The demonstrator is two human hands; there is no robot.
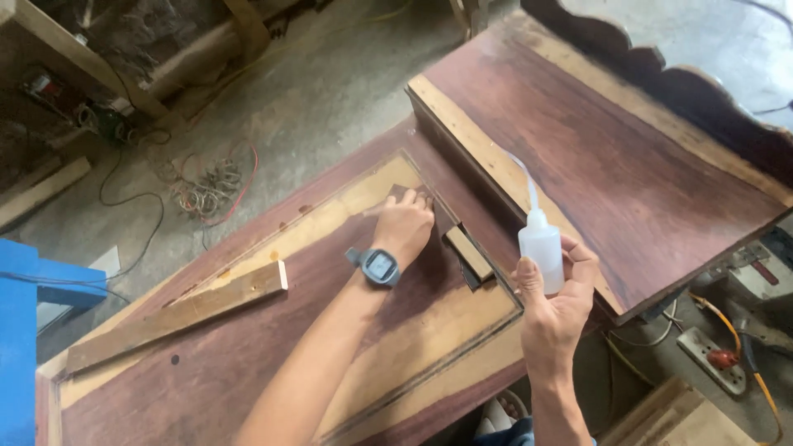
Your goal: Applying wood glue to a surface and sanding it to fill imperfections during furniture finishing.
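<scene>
We press our left hand (405, 225) flat, fingers spread and unclenched, onto a small dark wood piece (436, 216) that lies on the recessed wood panel (248, 363). The piece sits under and just beyond our fingertips, tight against the raised border of the panel, so there is no room to push it further that way; toward our wrist the panel lies open and bare. Just to the right of this hand a short pale block (468, 253) rests along the same border, its long axis running with that edge.

Our right hand (555, 306) is wrapped around a white squeeze bottle (541, 246), gripping its body from below. The bottle stands upright, its long axis rising away from the palm, and its thin nozzle bends up and to the left, toward the edge of the large reddish board (611, 157) just beyond the hand. That board's near edge overhangs the panel's border.

Well to the left of our left forearm, a long wood strip (178, 315) lies slantwise on the panel, with open surface around it.
</scene>
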